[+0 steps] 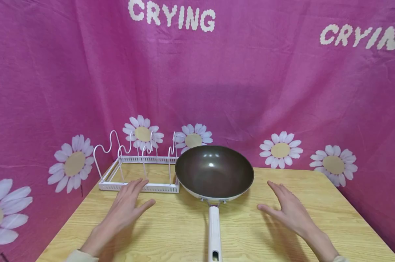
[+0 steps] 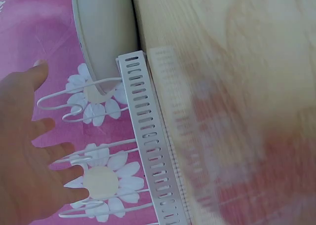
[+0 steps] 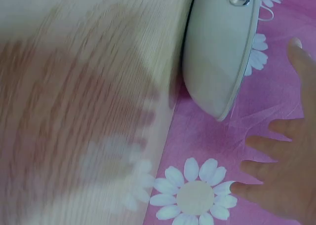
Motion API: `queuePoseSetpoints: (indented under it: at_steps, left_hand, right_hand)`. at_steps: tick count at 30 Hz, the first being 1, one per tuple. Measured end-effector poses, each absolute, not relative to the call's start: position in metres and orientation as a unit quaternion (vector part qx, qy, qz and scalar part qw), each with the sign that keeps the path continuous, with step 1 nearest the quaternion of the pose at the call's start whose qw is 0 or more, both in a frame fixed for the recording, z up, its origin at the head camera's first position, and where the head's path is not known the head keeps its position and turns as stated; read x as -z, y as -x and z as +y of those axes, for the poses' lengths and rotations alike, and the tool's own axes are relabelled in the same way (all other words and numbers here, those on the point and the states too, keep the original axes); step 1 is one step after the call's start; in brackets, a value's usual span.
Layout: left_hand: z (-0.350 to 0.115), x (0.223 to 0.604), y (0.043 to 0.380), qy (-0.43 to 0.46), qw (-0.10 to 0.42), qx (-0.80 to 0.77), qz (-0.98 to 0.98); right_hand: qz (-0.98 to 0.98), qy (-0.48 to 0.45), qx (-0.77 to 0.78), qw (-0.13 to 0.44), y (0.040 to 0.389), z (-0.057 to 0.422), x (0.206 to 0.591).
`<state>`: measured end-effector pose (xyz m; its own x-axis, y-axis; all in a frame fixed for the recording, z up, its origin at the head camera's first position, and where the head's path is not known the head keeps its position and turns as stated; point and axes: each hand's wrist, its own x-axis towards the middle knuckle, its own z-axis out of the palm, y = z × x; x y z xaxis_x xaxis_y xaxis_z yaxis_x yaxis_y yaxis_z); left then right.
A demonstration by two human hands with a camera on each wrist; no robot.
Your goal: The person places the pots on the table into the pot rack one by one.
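A wok-like frying pan (image 1: pixel 214 173) with a dark inside, cream outside and white handle (image 1: pixel 214 233) sits mid-table, its handle toward me. To its left stands a white wire pan rack (image 1: pixel 138 187) with upright wavy dividers. My left hand (image 1: pixel 127 205) hovers in front of the rack, fingers spread and holding nothing. On the pan's right, my right hand (image 1: pixel 290 211) is held above the table, also spread and apart from the pan. In the left wrist view the slotted side of the rack (image 2: pixel 150 136) shows beside the pan's outer wall (image 2: pixel 106 32).
The light wooden table (image 1: pixel 250 236) carries the pan and rack. A pink cloth (image 1: pixel 233 91) with daisies and white lettering hangs behind and along both sides. The pan's rim comes close to the rack's right end.
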<state>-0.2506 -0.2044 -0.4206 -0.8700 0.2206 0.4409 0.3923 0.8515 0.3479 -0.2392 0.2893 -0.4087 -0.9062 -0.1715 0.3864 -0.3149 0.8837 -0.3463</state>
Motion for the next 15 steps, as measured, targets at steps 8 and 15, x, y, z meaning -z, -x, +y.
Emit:
queuePoseSetpoints:
  at_steps: [8,15]
  left_hand:
    - [-0.196,0.423,0.251,0.173,0.209,0.242,-0.932]
    - [-0.189,0.421,0.248,0.16,0.181,0.279,-0.929]
  right_hand:
    - [-0.945,-0.114,-0.261,0.158,0.235,0.279,0.408]
    - [-0.938,-0.101,-0.302,0.135,0.232,0.272,0.405]
